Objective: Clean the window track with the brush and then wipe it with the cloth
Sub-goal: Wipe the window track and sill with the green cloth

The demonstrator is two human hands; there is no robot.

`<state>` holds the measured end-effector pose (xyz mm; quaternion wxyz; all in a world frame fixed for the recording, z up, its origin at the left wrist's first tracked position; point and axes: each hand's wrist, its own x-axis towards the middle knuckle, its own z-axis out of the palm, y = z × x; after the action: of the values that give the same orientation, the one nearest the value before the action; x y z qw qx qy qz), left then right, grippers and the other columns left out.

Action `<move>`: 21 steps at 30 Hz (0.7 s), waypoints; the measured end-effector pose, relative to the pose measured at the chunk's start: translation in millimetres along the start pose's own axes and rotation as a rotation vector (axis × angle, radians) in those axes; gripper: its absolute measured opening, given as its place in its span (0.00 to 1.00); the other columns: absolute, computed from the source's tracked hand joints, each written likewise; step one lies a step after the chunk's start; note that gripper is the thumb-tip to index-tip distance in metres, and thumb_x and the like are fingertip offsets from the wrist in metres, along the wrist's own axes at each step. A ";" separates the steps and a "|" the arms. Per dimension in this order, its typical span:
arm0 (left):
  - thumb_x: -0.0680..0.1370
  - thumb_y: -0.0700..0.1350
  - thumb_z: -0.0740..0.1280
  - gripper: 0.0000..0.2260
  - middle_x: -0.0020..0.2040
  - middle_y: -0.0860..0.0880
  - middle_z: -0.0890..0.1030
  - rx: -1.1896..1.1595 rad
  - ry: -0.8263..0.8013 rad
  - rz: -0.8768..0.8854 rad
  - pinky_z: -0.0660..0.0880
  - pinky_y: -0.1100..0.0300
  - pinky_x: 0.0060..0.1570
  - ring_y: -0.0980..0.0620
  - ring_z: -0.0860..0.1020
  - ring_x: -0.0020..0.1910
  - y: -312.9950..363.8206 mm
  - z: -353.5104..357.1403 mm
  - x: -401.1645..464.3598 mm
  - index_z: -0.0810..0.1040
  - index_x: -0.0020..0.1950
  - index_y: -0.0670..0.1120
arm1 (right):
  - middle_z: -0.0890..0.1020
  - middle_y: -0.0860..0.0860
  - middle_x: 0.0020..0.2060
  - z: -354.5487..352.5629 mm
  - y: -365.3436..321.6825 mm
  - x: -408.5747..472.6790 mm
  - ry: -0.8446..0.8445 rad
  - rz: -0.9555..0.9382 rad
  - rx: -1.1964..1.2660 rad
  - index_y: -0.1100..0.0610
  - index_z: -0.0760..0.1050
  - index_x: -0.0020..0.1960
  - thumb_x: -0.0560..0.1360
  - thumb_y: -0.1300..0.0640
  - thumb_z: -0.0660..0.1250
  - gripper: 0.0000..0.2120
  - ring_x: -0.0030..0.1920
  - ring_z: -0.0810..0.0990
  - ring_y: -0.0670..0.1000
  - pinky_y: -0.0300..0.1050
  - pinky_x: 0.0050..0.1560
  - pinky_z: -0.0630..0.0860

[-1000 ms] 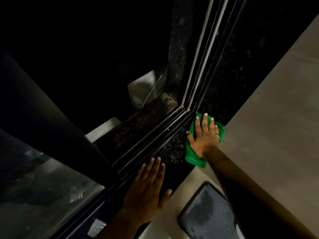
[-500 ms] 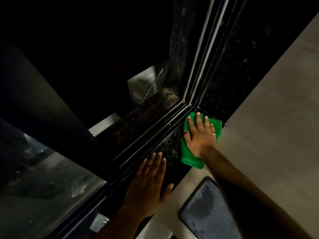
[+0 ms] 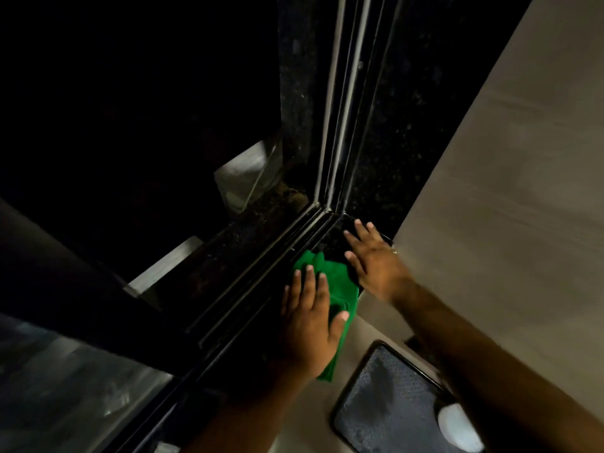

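A green cloth lies crumpled on the dark stone sill beside the black window track, which runs diagonally to a corner. My left hand lies flat on the cloth with straight fingers, fingertips near the track. My right hand rests flat on the sill in the corner, just right of the cloth, fingers spread and straight. No brush is visible.
A beige wall rises at the right. A dark perforated mat or tray lies on the pale floor below, with a white object at its right edge. Dark glass fills the lower left.
My right hand has left the cloth and now rests in the sill corner. My left hand has moved right onto the cloth, and the cloth has shifted left toward the track.
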<state>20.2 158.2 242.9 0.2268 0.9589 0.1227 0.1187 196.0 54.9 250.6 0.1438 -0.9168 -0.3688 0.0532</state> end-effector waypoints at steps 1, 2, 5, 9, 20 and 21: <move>0.77 0.59 0.56 0.30 0.72 0.36 0.69 0.094 -0.053 0.021 0.64 0.35 0.67 0.34 0.66 0.72 -2.1 4.8 7.9 0.73 0.70 0.40 | 0.52 0.57 0.79 1.2 11.6 9.3 -0.054 -0.019 -0.088 0.54 0.55 0.78 0.82 0.47 0.51 0.26 0.78 0.47 0.59 0.52 0.77 0.51; 0.76 0.61 0.56 0.30 0.72 0.37 0.69 0.165 -0.092 0.049 0.64 0.35 0.68 0.34 0.66 0.72 -6.3 8.1 14.4 0.73 0.70 0.42 | 0.51 0.56 0.79 4.8 18.7 17.0 -0.096 -0.038 -0.153 0.53 0.53 0.78 0.82 0.46 0.50 0.26 0.78 0.47 0.58 0.53 0.77 0.52; 0.77 0.61 0.55 0.29 0.75 0.41 0.65 0.272 -0.142 0.110 0.59 0.39 0.72 0.39 0.63 0.75 -22.1 12.9 20.5 0.69 0.73 0.48 | 0.48 0.55 0.79 18.7 28.1 27.5 -0.155 -0.071 -0.257 0.49 0.48 0.79 0.82 0.44 0.46 0.27 0.79 0.45 0.57 0.54 0.77 0.48; 0.79 0.62 0.51 0.28 0.79 0.45 0.57 0.335 -0.216 0.181 0.51 0.44 0.75 0.43 0.55 0.78 -46.7 -1.0 -10.0 0.60 0.77 0.52 | 0.43 0.52 0.79 22.8 26.1 23.4 -0.176 -0.017 -0.241 0.48 0.43 0.78 0.78 0.35 0.41 0.33 0.78 0.39 0.56 0.54 0.75 0.39; 0.80 0.64 0.49 0.30 0.80 0.44 0.52 0.392 -0.305 0.334 0.51 0.44 0.73 0.42 0.49 0.79 -65.2 -9.7 -4.7 0.54 0.79 0.53 | 0.40 0.50 0.79 32.2 17.8 12.4 -0.167 -0.115 -0.247 0.50 0.40 0.79 0.74 0.32 0.34 0.38 0.76 0.34 0.51 0.52 0.76 0.37; 0.80 0.64 0.49 0.30 0.80 0.44 0.52 0.389 -0.305 0.331 0.51 0.44 0.73 0.43 0.49 0.79 -64.9 -8.8 -2.9 0.55 0.78 0.53 | 0.41 0.50 0.79 32.9 17.0 13.0 -0.164 -0.114 -0.248 0.50 0.41 0.79 0.74 0.32 0.34 0.38 0.77 0.35 0.51 0.52 0.76 0.38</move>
<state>3.2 217.2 220.0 0.0323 0.9981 -0.0505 -0.0170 209.9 59.5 214.2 0.0016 -0.8976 -0.4346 0.0738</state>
